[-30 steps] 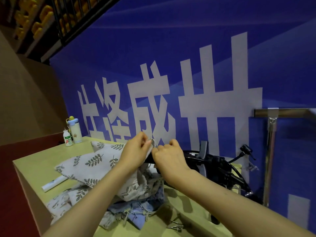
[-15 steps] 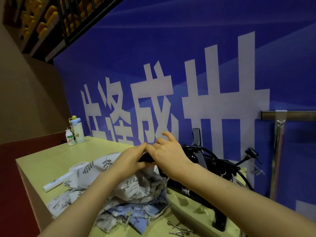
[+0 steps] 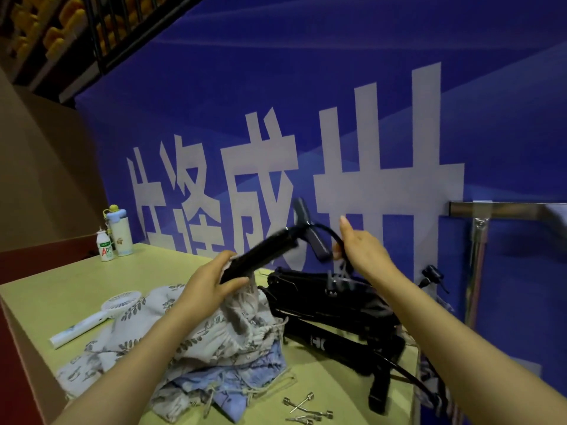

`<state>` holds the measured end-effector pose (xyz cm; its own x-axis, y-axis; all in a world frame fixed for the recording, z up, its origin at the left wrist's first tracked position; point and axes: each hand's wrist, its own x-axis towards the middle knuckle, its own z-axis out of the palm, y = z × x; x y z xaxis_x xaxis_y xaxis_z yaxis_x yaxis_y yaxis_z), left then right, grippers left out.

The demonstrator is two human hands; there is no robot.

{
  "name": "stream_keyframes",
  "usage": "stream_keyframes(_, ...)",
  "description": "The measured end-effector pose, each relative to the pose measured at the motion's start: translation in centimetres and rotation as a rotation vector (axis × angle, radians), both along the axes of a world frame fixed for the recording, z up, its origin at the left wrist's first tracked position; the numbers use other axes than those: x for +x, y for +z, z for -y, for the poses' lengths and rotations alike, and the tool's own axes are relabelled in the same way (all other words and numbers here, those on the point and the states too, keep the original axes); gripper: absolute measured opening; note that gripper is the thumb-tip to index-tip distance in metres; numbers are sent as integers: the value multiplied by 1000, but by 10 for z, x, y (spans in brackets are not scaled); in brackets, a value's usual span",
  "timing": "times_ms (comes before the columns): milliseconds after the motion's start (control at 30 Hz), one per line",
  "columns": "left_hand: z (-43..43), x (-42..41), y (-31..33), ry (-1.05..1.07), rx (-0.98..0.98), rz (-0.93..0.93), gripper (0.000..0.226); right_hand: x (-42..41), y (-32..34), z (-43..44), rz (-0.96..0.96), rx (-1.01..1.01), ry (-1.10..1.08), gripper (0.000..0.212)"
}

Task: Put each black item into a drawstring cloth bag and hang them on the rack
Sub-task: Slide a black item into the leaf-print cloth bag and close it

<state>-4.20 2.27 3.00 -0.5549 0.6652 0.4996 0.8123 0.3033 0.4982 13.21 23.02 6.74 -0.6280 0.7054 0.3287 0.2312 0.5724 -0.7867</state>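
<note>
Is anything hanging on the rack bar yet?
No. The visible stretch of the rack bar is bare, and the black pump is in the left hand over the cloth bag.

The black pump (image 3: 264,256) held aloft is smeared by motion blur, and its lower end is hidden behind the left hand (image 3: 211,286) and inside the mouth of the leaf-print bag (image 3: 214,329). The hose (image 3: 333,237) is lost from sight behind the right hand (image 3: 365,253). The rack (image 3: 478,240) is cut off by the right edge. The print on the small bottle (image 3: 105,246) cannot be read. The heap of black items (image 3: 334,305) cannot be told apart piece by piece.
</note>
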Motion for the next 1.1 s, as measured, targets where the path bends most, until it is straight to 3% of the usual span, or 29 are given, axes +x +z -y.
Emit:
stream_keyframes(167,-2,0,1,16,88,72,22,-7,-7,10,-144,-96,163,53)
stream_keyframes(367,9,5,11,58,216,167,29,-36,-11,38,-579,-362,197,45)
stream_keyframes(400,11,5,14,75,249,156,28,-43,-16,43,-547,-376,204,42)
stream_keyframes(500,15,3,21,115,325,113,25,-65,-37,71,-181,-232,355,28)
stream_keyframes(633,19,2,24,140,377,82,25,-94,-57,111,196,72,449,45)
stream_keyframes(733,22,0,25,149,389,78,26,-108,-56,115,163,228,367,23)
stream_keyframes(933,28,-4,30,182,460,101,32,-110,-27,98,-302,-364,461,44)
stream_keyframes(1100,30,-1,43,168,466,101,38,-113,17,99,-571,-666,536,18)
